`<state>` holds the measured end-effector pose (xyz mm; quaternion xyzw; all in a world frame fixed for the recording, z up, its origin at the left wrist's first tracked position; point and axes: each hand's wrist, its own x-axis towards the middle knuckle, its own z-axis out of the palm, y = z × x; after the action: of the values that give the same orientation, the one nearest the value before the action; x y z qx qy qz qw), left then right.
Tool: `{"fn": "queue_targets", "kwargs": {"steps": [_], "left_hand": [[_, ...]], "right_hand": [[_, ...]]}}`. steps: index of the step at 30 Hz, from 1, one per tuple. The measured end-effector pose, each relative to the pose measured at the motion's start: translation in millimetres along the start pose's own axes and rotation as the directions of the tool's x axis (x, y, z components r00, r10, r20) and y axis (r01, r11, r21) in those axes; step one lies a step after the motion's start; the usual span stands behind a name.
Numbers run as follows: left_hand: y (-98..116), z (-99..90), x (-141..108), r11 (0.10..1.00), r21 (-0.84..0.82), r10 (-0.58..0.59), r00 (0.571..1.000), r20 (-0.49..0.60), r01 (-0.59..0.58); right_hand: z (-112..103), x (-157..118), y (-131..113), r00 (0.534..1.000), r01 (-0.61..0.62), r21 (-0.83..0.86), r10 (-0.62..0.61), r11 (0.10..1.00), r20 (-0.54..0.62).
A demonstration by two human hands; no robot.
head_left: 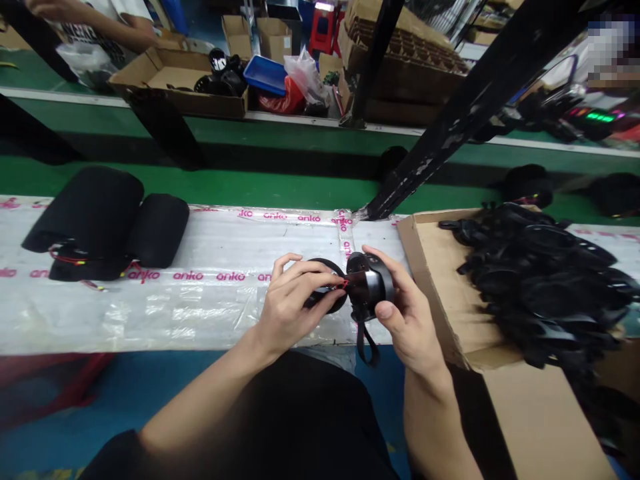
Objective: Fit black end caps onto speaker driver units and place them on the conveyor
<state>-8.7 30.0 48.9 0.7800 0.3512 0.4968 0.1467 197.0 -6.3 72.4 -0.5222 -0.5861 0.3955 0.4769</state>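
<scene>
The cap (369,285) is black and glossy, with a matt outer band, a brownish sheen inside and a looped strap (368,347) hanging from its near side. A thin red wire (345,284) shows between it and a black round part (336,268) just to its left. Both are held above the near side of the desk (220,233), which has a white cover printed "anko" in pink. The right hand (413,313) has its grip clamped on the cap, thumb near, fingers behind. The left hand (287,307) has its grip closed on the round part, fingertips at the wire; whether they pinch the wire, I cannot tell. The fingers hide most of the round part and the wire's ends. To the right, a carton (440,287) holds heaped black parts (545,267), blurred and hard to separate. Two black rolls (95,207) lie left. Far left, another person's arm (107,30) is cut off by the top edge
</scene>
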Motion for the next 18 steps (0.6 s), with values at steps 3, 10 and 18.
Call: {"fn": "queue_targets", "kwargs": {"steps": [3, 10, 18], "left_hand": [[1, 1.4, -2, 0.999, 0.038, -0.004, 1.000, -0.009, 0.005], [6, 8.5, -10, 0.976, -0.091, -0.202, 0.978, -0.045, 0.197], [-1, 9.2, -14, 0.947, -0.232, -0.231, 0.973, -0.013, 0.222]], "right_hand": [[-1, 0, -6, 0.999, 0.000, 0.006, 0.000, 1.000, 0.035], [-2, -8, -9, 0.989, -0.080, 0.079, 0.069, 0.994, 0.133], [5, -8, -10, 0.986, -0.048, -0.022, 0.051, 0.999, 0.157]]}}
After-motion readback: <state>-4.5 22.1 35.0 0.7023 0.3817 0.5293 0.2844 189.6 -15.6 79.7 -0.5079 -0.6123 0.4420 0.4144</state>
